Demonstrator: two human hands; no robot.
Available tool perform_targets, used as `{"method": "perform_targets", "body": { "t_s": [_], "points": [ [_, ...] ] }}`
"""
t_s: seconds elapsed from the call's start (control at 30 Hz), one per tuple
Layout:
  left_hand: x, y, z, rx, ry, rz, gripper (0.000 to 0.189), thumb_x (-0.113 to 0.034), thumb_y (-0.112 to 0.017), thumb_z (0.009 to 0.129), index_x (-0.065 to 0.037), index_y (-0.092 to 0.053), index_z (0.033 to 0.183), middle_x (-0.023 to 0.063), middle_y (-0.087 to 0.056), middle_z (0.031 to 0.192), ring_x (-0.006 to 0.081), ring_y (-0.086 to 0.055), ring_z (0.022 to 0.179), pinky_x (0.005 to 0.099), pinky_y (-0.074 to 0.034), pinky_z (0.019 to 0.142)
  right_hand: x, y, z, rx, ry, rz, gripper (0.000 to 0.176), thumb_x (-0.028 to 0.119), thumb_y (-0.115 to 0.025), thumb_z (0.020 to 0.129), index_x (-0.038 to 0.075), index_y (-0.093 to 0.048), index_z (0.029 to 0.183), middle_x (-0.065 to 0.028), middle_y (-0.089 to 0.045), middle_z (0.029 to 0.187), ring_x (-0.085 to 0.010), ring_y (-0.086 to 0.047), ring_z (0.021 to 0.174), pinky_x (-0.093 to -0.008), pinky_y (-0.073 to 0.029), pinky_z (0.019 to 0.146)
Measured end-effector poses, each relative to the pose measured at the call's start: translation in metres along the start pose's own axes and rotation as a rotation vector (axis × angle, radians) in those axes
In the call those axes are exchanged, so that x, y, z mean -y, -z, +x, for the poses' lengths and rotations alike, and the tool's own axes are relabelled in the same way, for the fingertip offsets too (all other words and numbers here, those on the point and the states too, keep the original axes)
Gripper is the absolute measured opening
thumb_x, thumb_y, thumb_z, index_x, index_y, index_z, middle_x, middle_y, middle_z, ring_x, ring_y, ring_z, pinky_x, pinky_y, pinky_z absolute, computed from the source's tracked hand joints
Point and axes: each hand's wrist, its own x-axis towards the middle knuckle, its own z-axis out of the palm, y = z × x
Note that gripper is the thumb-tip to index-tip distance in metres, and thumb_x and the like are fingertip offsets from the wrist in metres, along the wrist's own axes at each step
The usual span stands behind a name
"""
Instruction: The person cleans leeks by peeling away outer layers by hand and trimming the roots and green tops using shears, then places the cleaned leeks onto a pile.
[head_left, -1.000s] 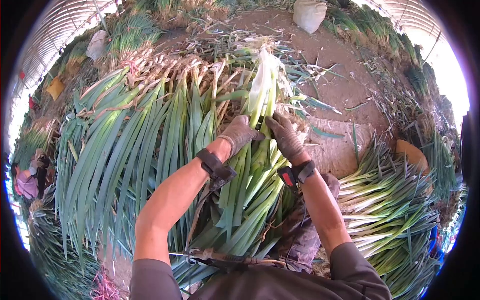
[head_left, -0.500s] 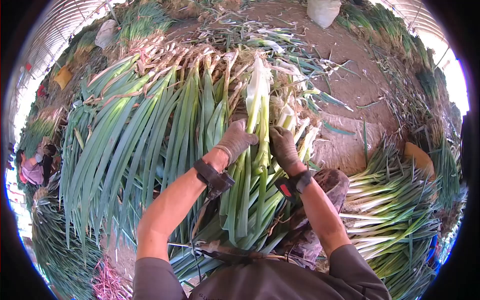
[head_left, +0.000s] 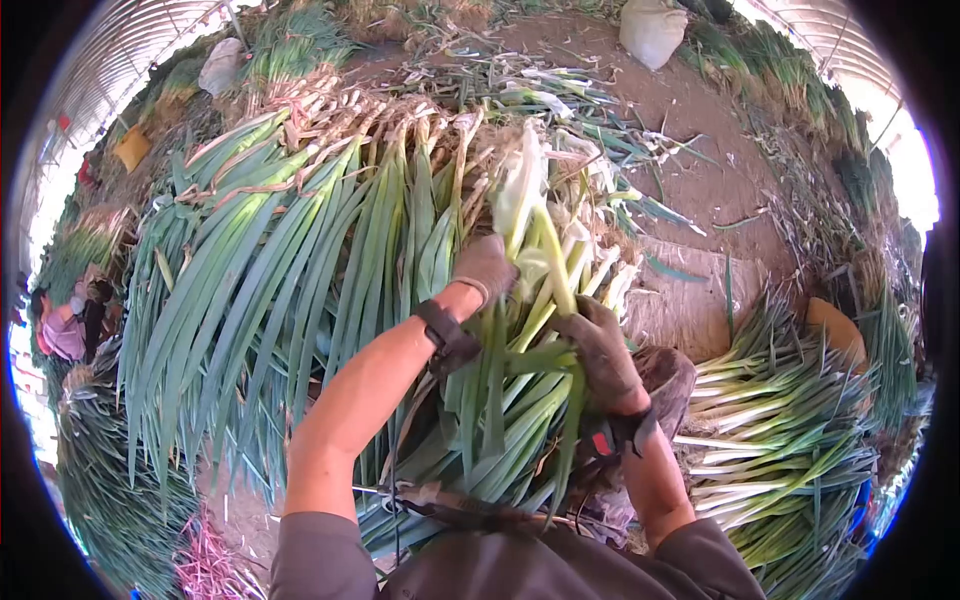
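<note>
Shifted down and rightward since the earlier frame: right hand [head_left: 602, 350], gripping the leek [head_left: 553, 262] | left hand [head_left: 485, 268]: closed round its other side | leek: centre, pale end toward top | leafy pile [head_left: 270, 250]: left | white-stemmed leeks [head_left: 740, 440]: lower right

Cannot make out any readable text, label, brand, number or sign.
</note>
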Motion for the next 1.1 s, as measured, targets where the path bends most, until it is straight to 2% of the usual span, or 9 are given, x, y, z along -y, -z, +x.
{"method": "perform_targets", "body": {
  "t_s": [0.17,0.27,0.33,0.63,0.8,0.87,1.0,1.03,1.1],
  "points": [
    [0.049,0.024,0.024,-0.046,0.076,0.107,0.052,-0.033,-0.076,0.079,0.005,-0.06,0.111,0.0247,-0.069,0.095,0.0359,-0.069,0.085,0.0437,-0.053,0.079,-0.006,0.031,-0.024,-0.065,0.017,-0.073,0.041,0.014,-0.062,0.081,-0.01,-0.059,0.115,-0.0026,-0.058,0.088,-0.0104,-0.051,0.077,-0.0253,-0.044,0.068],
    [0.065,0.004,0.016,0.105,0.09,-0.496,0.061,-0.034,-0.08,0.078,0.01,-0.056,0.112,0.0198,-0.068,0.097,0.0273,-0.068,0.083,0.0394,-0.055,0.076,-0.018,0.032,-0.015,-0.158,0.062,0.029,0.042,0.013,-0.061,0.082,-0.01,-0.057,0.117,-0.0042,-0.059,0.089,-0.0114,-0.052,0.077,-0.0256,-0.045,0.069],
    [0.02,0.009,-0.02,0.105,0.014,-0.619,0.047,-0.024,-0.077,0.087,0.007,-0.054,0.114,0.0096,-0.065,0.092,0.0144,-0.062,0.075,0.0307,-0.056,0.066,-0.025,0.024,-0.01,-0.117,0.044,-0.097,0.044,0.013,-0.06,0.084,-0.009,-0.053,0.122,-0.006,-0.061,0.093,-0.0128,-0.054,0.08,-0.0266,-0.047,0.073],
    [-0.039,-0.015,-0.048,0.415,0.175,-1.384,0.031,-0.019,-0.071,0.091,-0.003,-0.058,0.116,0.0062,-0.065,0.1,0.0157,-0.065,0.085,0.0296,-0.055,0.067,-0.028,0.003,-0.028,0.02,0.181,-0.315,0.054,0.007,-0.058,0.081,-0.007,-0.044,0.131,-0.0102,-0.059,0.097,-0.0162,-0.057,0.083,-0.0292,-0.051,0.076],
    [-0.062,-0.009,-0.045,0.134,0.182,-1.242,0.037,-0.006,-0.071,0.08,0.001,-0.055,0.113,0.0113,-0.064,0.093,0.0214,-0.062,0.076,0.0372,-0.054,0.068,-0.001,0.028,-0.002,0.173,0.192,-0.88,0.055,0.027,-0.065,0.094,-0.01,-0.046,0.13,-0.027,-0.065,0.109,-0.0313,-0.066,0.101,-0.0401,-0.053,0.084],
    [-0.064,-0.008,-0.039,-0.005,0.237,-1.087,0.037,-0.005,-0.07,0.078,0.002,-0.054,0.11,0.0128,-0.063,0.09,0.0216,-0.061,0.073,0.0378,-0.053,0.066,0.0,0.06,0.029,0.092,0.265,-0.812,0.078,0.054,-0.058,0.096,-0.01,-0.042,0.137,-0.0307,-0.062,0.12,-0.033,-0.063,0.113,-0.0395,-0.05,0.096],
    [-0.065,-0.059,-0.029,-0.252,0.119,-0.805,0.033,-0.005,-0.067,0.08,0.004,-0.049,0.107,0.0158,-0.061,0.089,0.0235,-0.062,0.079,0.0396,-0.051,0.071,0.044,0.034,0.054,-0.011,0.27,-0.591,0.085,0.06,-0.059,0.093,-0.013,-0.042,0.135,-0.0314,-0.061,0.121,-0.0334,-0.062,0.113,-0.0401,-0.049,0.097],
    [-0.079,-0.053,-0.048,-0.242,-0.019,-0.735,0.045,-0.012,-0.067,0.083,0.003,-0.041,0.116,0.0269,-0.064,0.1,0.0412,-0.065,0.095,0.0462,-0.05,0.084,0.043,0.028,0.067,-0.012,0.288,-0.603,0.086,0.061,-0.059,0.093,-0.013,-0.043,0.133,-0.0314,-0.061,0.121,-0.0332,-0.063,0.11,-0.0405,-0.049,0.095],
    [-0.074,-0.077,-0.044,-0.281,-0.03,-0.496,0.054,-0.02,-0.071,0.085,0.002,-0.038,0.122,0.0278,-0.065,0.102,0.0452,-0.063,0.097,0.0474,-0.05,0.086,0.026,0.032,0.112,-0.027,0.211,-0.788,0.071,0.048,-0.066,0.09,-0.013,-0.049,0.123,-0.0301,-0.065,0.108,-0.0357,-0.067,0.098,-0.0432,-0.052,0.086]
  ]
}}
